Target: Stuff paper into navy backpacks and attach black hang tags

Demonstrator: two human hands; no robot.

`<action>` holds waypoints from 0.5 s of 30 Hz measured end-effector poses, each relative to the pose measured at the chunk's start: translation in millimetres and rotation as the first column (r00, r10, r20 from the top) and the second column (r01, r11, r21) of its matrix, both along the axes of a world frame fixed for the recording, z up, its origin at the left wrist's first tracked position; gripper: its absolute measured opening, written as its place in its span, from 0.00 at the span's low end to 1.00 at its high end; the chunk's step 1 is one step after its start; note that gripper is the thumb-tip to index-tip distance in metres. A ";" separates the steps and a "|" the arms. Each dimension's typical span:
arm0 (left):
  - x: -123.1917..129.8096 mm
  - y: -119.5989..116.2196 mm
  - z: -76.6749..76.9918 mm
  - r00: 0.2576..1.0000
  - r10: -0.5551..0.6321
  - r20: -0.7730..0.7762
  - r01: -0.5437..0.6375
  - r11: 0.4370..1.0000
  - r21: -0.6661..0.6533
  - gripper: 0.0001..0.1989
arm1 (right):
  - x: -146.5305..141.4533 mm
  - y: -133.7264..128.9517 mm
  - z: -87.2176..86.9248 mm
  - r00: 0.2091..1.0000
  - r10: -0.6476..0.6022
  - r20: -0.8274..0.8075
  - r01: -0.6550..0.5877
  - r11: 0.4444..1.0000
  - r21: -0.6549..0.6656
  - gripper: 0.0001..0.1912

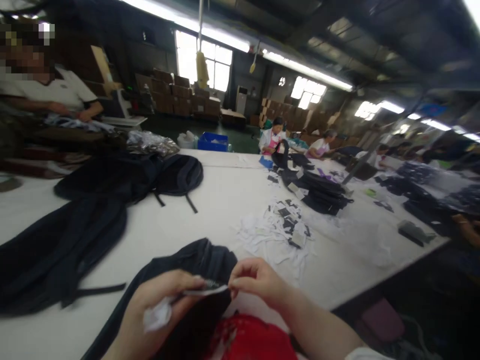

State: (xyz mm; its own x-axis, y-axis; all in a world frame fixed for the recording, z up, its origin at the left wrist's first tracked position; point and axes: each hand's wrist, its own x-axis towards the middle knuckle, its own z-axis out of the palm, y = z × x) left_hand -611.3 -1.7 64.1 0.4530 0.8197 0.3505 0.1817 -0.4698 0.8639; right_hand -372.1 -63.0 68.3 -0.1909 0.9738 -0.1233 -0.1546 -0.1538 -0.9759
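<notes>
My left hand (161,300) is closed, thumb on top, round a thin flat dark-and-white piece that looks like a tag (210,289). A crumpled white scrap (157,316) shows between that hand's lower fingers. My right hand (258,282) pinches the tag's right end between thumb and fingertips; the exact grip is blurred. Below both hands lies a black backpack (187,261), at the table's near edge and partly hidden by my left hand and forearm.
More black backpacks (93,240) lie left on the white table (221,195). Beyond my right hand is a heap of white and black tags (288,225). Clear plastic bags (360,240) and stacked black bags (315,187) lie right. Co-workers (275,137) work around the table; a blue bin (212,142) stands behind.
</notes>
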 end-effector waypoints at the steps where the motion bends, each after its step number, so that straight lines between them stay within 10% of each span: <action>1: 1.2 -3.6 8.8 0.992 0.113 0.049 -0.107 0.989 -0.101 0.05 | 2.2 0.7 -3.1 0.999 0.037 0.012 -0.036 0.998 -0.060 0.15; 4: 6.3 -7.5 23.7 0.926 0.350 0.139 -0.289 0.897 -0.334 0.05 | 10.5 6.5 -15.9 0.995 0.062 0.078 -0.056 0.995 -0.082 0.13; 10: 6.7 -10.4 31.3 0.868 0.354 0.349 -0.248 0.917 -0.313 0.03 | 31.6 26.9 -40.0 0.918 -0.186 0.351 0.139 0.978 0.157 0.16; 15: 3.0 -17.1 41.6 0.884 0.267 0.383 -0.233 0.963 -0.134 0.04 | 46.2 34.4 -42.5 0.674 0.000 0.739 -0.371 0.864 0.339 0.45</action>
